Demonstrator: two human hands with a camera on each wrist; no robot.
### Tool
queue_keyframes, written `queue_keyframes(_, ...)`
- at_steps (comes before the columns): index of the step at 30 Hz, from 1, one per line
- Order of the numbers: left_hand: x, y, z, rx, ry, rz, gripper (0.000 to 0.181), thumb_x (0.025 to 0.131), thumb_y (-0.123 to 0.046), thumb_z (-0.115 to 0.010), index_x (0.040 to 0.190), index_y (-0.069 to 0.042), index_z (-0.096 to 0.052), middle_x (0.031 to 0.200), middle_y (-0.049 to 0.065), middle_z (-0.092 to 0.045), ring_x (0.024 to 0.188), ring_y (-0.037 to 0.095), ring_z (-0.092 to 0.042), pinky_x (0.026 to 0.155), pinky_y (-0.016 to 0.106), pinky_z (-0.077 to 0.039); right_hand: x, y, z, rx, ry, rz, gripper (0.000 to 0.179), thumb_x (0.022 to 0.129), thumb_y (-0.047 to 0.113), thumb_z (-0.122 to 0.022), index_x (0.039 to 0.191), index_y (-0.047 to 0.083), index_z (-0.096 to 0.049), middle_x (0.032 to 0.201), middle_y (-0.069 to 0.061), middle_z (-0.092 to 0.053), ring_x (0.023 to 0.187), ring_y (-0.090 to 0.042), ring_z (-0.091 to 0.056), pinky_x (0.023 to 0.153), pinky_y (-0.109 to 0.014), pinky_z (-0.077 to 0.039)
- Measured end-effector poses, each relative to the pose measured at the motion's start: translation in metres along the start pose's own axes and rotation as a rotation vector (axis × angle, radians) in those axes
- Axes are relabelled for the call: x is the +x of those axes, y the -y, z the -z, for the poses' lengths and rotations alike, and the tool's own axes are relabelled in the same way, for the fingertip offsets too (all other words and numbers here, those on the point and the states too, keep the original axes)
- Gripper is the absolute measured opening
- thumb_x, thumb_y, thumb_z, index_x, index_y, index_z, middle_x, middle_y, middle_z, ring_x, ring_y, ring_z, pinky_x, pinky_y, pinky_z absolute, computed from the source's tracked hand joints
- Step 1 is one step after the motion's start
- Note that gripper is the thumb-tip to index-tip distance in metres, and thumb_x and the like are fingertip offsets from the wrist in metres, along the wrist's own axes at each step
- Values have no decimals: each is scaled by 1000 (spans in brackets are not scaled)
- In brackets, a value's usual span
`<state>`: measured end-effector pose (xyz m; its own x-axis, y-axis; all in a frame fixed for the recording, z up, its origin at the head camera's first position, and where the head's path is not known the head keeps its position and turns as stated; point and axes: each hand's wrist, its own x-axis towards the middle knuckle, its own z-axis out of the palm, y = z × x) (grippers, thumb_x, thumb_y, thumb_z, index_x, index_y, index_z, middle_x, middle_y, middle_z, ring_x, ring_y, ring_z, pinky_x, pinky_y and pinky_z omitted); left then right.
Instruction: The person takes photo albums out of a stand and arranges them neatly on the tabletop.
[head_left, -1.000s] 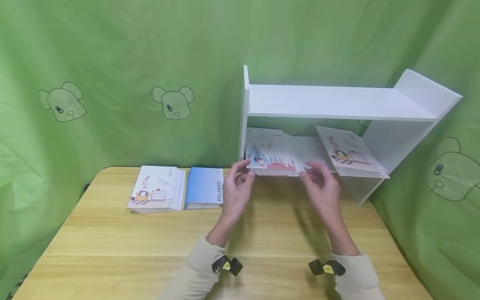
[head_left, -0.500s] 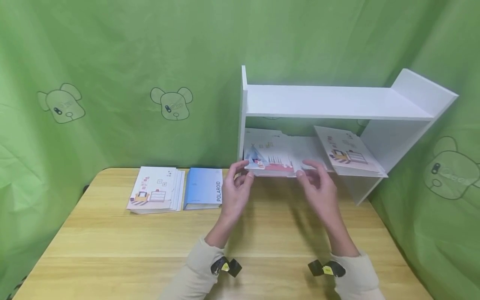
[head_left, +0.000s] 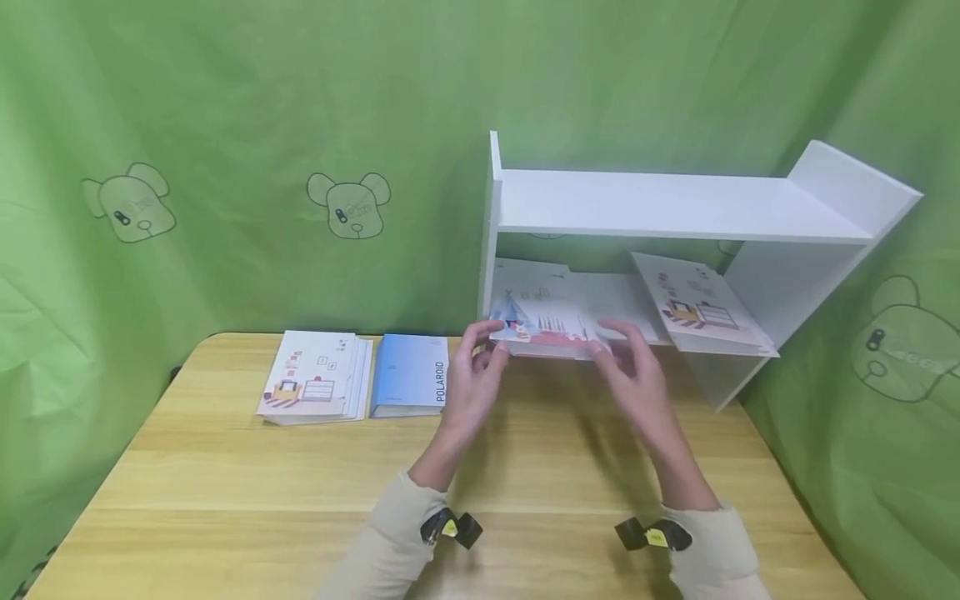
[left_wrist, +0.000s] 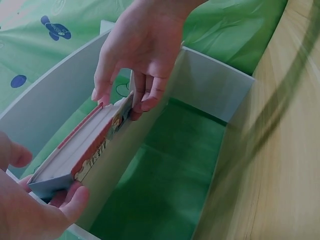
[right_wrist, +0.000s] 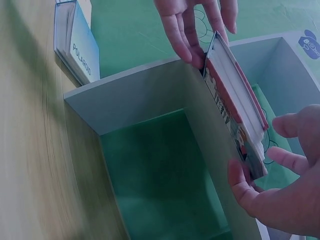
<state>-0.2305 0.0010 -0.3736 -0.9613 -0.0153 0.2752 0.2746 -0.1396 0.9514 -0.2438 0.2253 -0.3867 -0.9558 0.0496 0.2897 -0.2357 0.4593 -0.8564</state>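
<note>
A thick book with an illustrated cover, showing a blue tent and a red band, lies flat on the lower board of the white shelf, near its left side panel. Its front edge juts slightly past the board. At the spine end my left hand grips it, thumb on one face and fingers on the other. My right hand holds the opposite end, thumb at the near corner. In the left wrist view the book shows its page edges between both hands. The right wrist view shows the book from the other side.
Another illustrated book leans near the shelf's right panel. On the wooden table, left of the shelf, lie a stack of similar white books and a blue POLAROID album. Green cloth hangs behind.
The book's front edge has come slightly toward me. My right hand has shifted a little left and closed in on the book's end. My left hand has barely moved.
</note>
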Motion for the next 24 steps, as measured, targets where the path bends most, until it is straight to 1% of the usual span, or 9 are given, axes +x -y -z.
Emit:
queue_keyframes(2, 3, 1, -1, -18, -3, 3, 31, 94, -4, -51, 124, 1, -51, 122, 19, -51, 100, 33, -62, 82, 30, -56, 1, 0, -1, 12, -10, -7, 49, 93, 41, -57, 137, 22, -45, 134, -12, -50, 116, -30, -52, 96, -50, -45)
queue_keyframes(4, 5, 2, -2, -39, -20, -1, 28, 95, -3, -50, 123, 3, -52, 121, 21, -51, 99, 34, -62, 81, 30, -56, 3, 0, -4, 25, -18, -12, 48, 93, 41, -57, 134, 20, -48, 132, -11, -52, 115, -29, -52, 96, -50, -45)
queue_keyframes(7, 7, 4, -3, -79, -47, 2, 26, 95, -1, -48, 120, 5, -52, 121, 21, -50, 103, 33, -62, 82, 30, -56, 6, 1, -7, 0, -29, -22, 45, 93, 43, -56, 131, 20, -50, 130, -11, -53, 113, -30, -53, 95, -50, -46)
queue_keyframes(9, 7, 5, -3, -99, -53, 5, 24, 95, 0, -47, 118, 6, -52, 122, 21, -49, 105, 33, -61, 84, 31, -56, 7, 1, -8, -22, -33, -26, 45, 93, 44, -55, 130, 20, -51, 129, -12, -53, 112, -31, -54, 93, -51, -47)
queue_keyframes(13, 6, 7, -4, -130, -40, 11, 23, 95, 1, -47, 116, 6, -51, 123, 19, -47, 108, 33, -59, 87, 35, -55, 7, 2, -9, -45, -40, -27, 41, 94, 42, -54, 129, 20, -51, 127, -13, -55, 108, -32, -55, 91, -51, -48)
queue_keyframes(16, 4, 5, -2, -140, -20, 21, 23, 94, 2, -47, 116, 7, -50, 124, 20, -47, 107, 33, -59, 88, 37, -54, 5, 1, -8, -38, -30, -18, 40, 95, 39, -54, 130, 20, -51, 123, -14, -56, 105, -31, -56, 90, -50, -49)
queue_keyframes(19, 3, 5, -1, -143, -4, 41, 22, 93, 3, -48, 114, 8, -51, 123, 20, -47, 106, 33, -60, 89, 39, -53, 3, -1, -6, -40, -14, -7, 39, 95, 37, -54, 130, 20, -51, 123, -13, -56, 106, -30, -56, 91, -50, -49)
queue_keyframes(21, 3, 10, -1, -148, 3, 54, 21, 93, 3, -49, 113, 6, -52, 122, 18, -48, 104, 31, -60, 91, 42, -52, 2, -2, -5, -39, -7, 2, 40, 95, 36, -55, 131, 19, -51, 126, -12, -55, 108, -30, -55, 93, -51, -48)
queue_keyframes(24, 5, 24, 0, -127, 3, 57, 20, 92, 0, -50, 111, 0, -54, 121, 13, -49, 100, 28, -62, 89, 39, -54, 0, -3, -5, -28, -4, 9, 40, 94, 34, -57, 131, 19, -51, 130, -12, -53, 114, -30, -52, 96, -53, -45)
